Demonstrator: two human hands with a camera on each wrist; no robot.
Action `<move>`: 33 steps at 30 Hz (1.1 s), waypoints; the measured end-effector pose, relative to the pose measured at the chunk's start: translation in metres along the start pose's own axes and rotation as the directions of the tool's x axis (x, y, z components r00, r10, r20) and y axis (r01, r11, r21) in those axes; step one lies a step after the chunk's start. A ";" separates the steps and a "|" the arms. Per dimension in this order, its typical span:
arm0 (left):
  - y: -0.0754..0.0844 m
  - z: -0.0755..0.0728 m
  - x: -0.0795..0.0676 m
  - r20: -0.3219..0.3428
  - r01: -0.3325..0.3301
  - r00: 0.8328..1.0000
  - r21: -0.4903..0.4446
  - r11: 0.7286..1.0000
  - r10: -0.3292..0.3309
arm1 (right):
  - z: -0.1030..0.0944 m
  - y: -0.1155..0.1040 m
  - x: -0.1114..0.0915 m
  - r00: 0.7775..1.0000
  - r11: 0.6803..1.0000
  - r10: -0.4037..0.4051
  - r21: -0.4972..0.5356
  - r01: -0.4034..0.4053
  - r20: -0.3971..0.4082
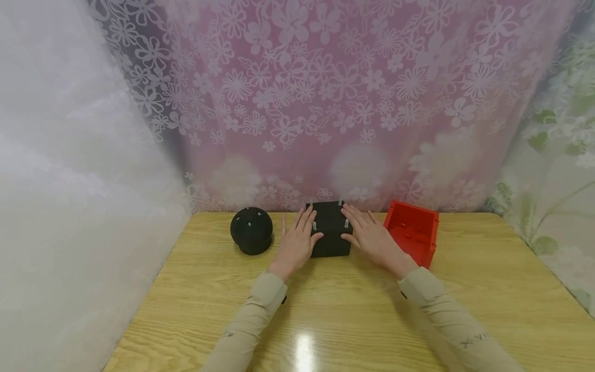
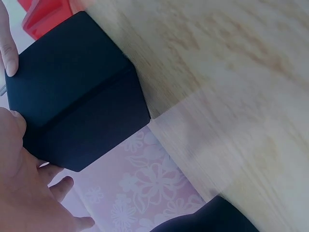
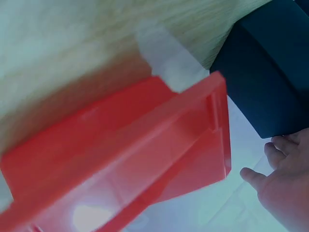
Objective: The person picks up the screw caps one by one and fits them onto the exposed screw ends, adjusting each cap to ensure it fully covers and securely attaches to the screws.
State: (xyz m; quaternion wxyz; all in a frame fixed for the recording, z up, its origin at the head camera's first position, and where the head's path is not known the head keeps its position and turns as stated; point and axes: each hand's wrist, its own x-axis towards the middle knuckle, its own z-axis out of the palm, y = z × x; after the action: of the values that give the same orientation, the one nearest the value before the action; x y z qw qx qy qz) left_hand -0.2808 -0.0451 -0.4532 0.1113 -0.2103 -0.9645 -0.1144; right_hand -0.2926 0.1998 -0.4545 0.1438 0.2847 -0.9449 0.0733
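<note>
Both hands flank a black box-shaped block (image 1: pixel 330 242) at the back of the table, with several short metal pegs standing up from its top. My left hand (image 1: pixel 295 247) lies along its left side, fingers extended toward the far edge and thumb at the near edge. On the opposite side my right hand (image 1: pixel 375 242) mirrors this, its straight fingers at the top edge and its thumb pointing inward. In the left wrist view the left thumb (image 2: pixel 18 123) touches the block's edge. The right wrist view shows the right hand (image 3: pixel 289 183) with spread fingers beside the block.
Left of the block stands a black rounded dome-like object (image 1: pixel 251 235) with small metal pegs. A red open box (image 1: pixel 420 230) sits tilted to the right, close to the right forearm. A flowered curtain (image 1: pixel 288 103) hangs behind the wooden table (image 1: pixel 186 310).
</note>
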 end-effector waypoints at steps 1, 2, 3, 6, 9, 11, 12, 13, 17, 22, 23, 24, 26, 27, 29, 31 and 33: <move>0.000 0.000 -0.001 -0.003 -0.004 1.000 0.005 1.000 0.004 | 0.000 -0.001 -0.001 1.000 1.000 0.004 0.009 -0.004 0.003; 0.000 0.000 -0.002 -0.006 -0.008 1.000 0.004 1.000 0.008 | -0.001 -0.003 -0.001 1.000 1.000 0.007 0.016 -0.007 0.005; 0.000 0.000 -0.003 -0.009 -0.012 1.000 0.006 1.000 0.012 | -0.001 -0.004 -0.002 1.000 1.000 0.009 0.023 -0.009 0.006; -0.001 0.000 -0.005 -0.021 -0.023 1.000 0.007 1.000 0.023 | -0.003 -0.007 -0.004 1.000 0.999 0.009 0.032 -0.009 0.004; -0.001 0.001 -0.006 -0.032 -0.030 0.999 0.003 1.000 0.031 | -0.003 -0.008 -0.006 1.000 0.999 0.008 0.033 -0.007 -0.007; -0.001 0.001 -0.008 -0.034 -0.030 0.999 0.008 1.000 0.030 | -0.002 -0.009 -0.006 1.000 0.999 0.006 0.033 -0.006 -0.017; -0.001 0.001 -0.009 -0.037 -0.030 0.999 0.005 1.000 0.031 | -0.002 -0.010 -0.007 1.000 0.999 0.007 0.037 -0.006 -0.021; -0.001 0.000 -0.009 -0.038 -0.031 0.999 0.001 1.000 0.031 | -0.002 -0.011 -0.007 1.000 0.999 0.007 0.040 -0.006 -0.024; 0.000 -0.001 -0.012 -0.027 -0.026 0.999 -0.011 1.000 0.026 | -0.001 -0.012 -0.008 0.999 1.000 0.006 0.028 -0.005 -0.037; -0.001 -0.002 -0.014 -0.001 -0.015 1.000 -0.041 0.999 0.015 | 0.000 -0.015 -0.010 0.999 1.000 0.005 0.006 -0.005 -0.053; -0.001 -0.002 -0.014 0.000 -0.015 1.000 -0.046 0.999 0.015 | 0.000 -0.016 -0.010 0.999 1.000 0.008 0.007 -0.008 -0.054; -0.001 -0.002 -0.014 0.001 -0.016 1.000 -0.050 0.999 0.016 | 0.000 -0.017 -0.011 0.998 1.000 0.011 0.008 -0.011 -0.055; -0.001 -0.001 -0.015 0.001 -0.017 1.000 -0.055 0.998 0.017 | 0.000 -0.018 -0.012 0.999 1.000 0.023 0.005 -0.023 -0.049; -0.002 -0.001 -0.015 -0.002 -0.019 1.000 -0.059 0.998 0.019 | 0.000 -0.019 -0.013 0.998 1.000 0.027 0.004 -0.027 -0.049; -0.002 0.000 -0.016 -0.008 -0.024 1.000 -0.062 0.998 0.023 | 0.000 -0.021 -0.014 0.998 0.999 0.033 0.000 -0.033 -0.050; -0.002 0.000 -0.017 -0.008 -0.028 1.000 -0.063 0.998 0.027 | 0.000 -0.023 -0.015 0.998 0.999 0.033 -0.003 -0.033 -0.061; -0.002 0.000 -0.018 -0.008 -0.034 0.999 -0.064 0.997 0.033 | 0.000 -0.025 -0.017 0.997 1.000 0.029 -0.005 -0.030 -0.078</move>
State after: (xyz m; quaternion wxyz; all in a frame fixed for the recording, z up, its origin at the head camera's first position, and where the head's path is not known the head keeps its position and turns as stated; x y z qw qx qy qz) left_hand -0.2655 -0.0542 -0.4586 0.1098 -0.2294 -0.9563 -0.1440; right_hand -0.2652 0.1881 -0.4588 0.1804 0.2671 -0.9429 0.0838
